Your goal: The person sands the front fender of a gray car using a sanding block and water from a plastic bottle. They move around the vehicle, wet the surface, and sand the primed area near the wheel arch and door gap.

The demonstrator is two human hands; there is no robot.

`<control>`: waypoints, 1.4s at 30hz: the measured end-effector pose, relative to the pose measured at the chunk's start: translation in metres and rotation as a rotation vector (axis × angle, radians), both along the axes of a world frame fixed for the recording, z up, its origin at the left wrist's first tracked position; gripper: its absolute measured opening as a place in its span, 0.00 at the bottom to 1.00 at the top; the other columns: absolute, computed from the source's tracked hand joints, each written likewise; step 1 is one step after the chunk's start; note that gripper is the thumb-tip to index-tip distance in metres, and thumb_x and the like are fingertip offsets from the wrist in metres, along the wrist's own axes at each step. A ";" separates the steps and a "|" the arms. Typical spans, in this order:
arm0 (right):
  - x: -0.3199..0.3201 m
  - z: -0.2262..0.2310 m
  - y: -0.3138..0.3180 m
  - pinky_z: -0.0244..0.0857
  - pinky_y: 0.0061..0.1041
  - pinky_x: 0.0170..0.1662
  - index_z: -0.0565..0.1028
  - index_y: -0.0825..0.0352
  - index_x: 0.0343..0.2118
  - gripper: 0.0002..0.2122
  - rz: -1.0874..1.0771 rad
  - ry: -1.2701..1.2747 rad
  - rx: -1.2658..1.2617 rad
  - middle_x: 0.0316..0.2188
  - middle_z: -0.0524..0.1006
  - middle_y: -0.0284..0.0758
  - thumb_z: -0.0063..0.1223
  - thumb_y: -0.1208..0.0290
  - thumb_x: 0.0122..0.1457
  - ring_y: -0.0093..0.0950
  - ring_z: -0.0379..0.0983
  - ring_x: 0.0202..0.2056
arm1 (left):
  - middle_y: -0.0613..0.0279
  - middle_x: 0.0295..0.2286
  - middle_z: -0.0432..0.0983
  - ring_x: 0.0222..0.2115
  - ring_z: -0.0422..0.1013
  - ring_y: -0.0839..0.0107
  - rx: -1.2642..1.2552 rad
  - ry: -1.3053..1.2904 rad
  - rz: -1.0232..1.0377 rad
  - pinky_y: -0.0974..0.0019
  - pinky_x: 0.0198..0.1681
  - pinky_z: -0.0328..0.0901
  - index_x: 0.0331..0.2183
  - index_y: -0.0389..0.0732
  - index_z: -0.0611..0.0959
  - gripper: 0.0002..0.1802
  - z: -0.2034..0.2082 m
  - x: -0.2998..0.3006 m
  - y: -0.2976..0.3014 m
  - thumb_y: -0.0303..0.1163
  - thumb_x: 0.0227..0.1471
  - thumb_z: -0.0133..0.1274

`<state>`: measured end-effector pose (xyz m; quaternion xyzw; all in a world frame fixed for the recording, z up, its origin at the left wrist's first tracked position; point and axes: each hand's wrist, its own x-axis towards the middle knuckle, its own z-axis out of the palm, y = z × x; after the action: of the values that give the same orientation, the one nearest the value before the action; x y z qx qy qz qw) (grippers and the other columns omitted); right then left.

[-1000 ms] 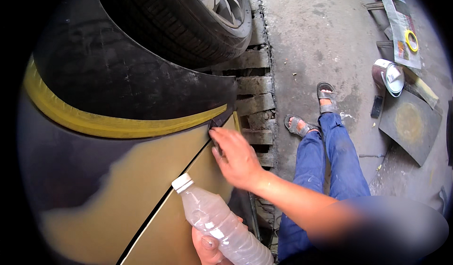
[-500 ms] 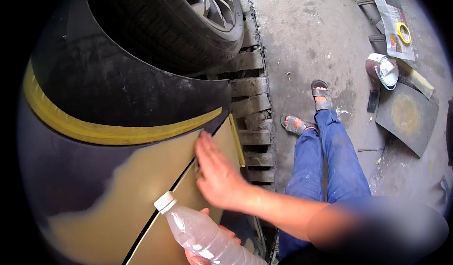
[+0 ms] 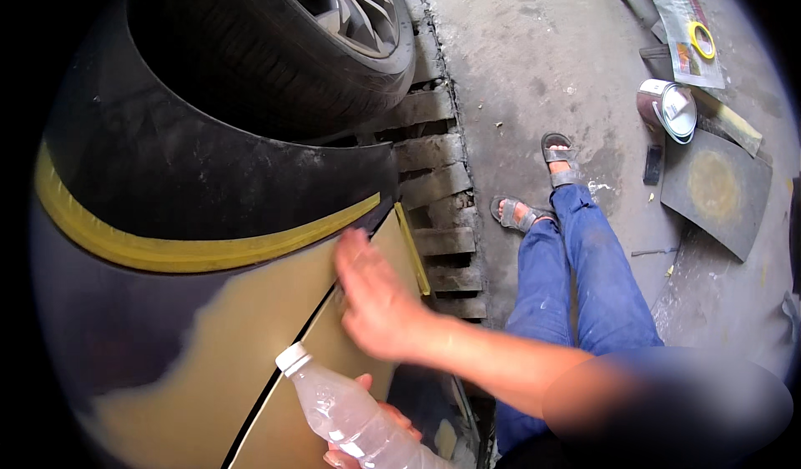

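Observation:
My left hand (image 3: 399, 417) is wrapped around a clear plastic bottle (image 3: 346, 406) with a white cap (image 3: 292, 359). The bottle is tilted, its capped end over a dark seam in the car body panel (image 3: 250, 327). Tan filler-like patches cover the panel on both sides of that seam, with dark grey paint around them. Stretched out flat, my right hand (image 3: 380, 302) lies on the panel beside the seam, fingertips near the end of a yellow tape strip (image 3: 234, 252). Its fingers are slightly blurred, and the palm side is hidden.
A car wheel (image 3: 334, 43) sits above the dark wheel-arch edge. Grating slats (image 3: 434, 185) run along the floor beside the car. On the right are a paint can (image 3: 677, 112), a dark board (image 3: 717, 189) and a tape roll (image 3: 702, 40) on newspaper. My sandalled feet stand on concrete.
The view has shifted slightly, moving the wheel and floor things up and left. My right hand remains on the panel, slightly nearer the tape's end. My left hand still holds the bottle.

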<state>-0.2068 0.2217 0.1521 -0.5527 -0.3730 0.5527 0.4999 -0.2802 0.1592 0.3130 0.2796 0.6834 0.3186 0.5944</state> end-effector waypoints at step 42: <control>-0.002 -0.020 -0.015 0.39 0.44 0.67 0.55 0.81 0.59 0.32 -0.113 -0.124 0.376 0.62 0.52 0.59 0.50 0.71 0.52 0.50 0.47 0.65 | 0.47 0.27 0.74 0.19 0.69 0.59 -0.127 -0.191 0.113 0.60 0.21 0.66 0.56 0.26 0.60 0.54 -0.007 0.009 -0.007 0.72 0.53 0.35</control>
<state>-0.2091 0.2066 0.1318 -0.5026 -0.4681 0.4095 0.6005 -0.2715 0.1520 0.3056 0.1708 0.6571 0.3326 0.6545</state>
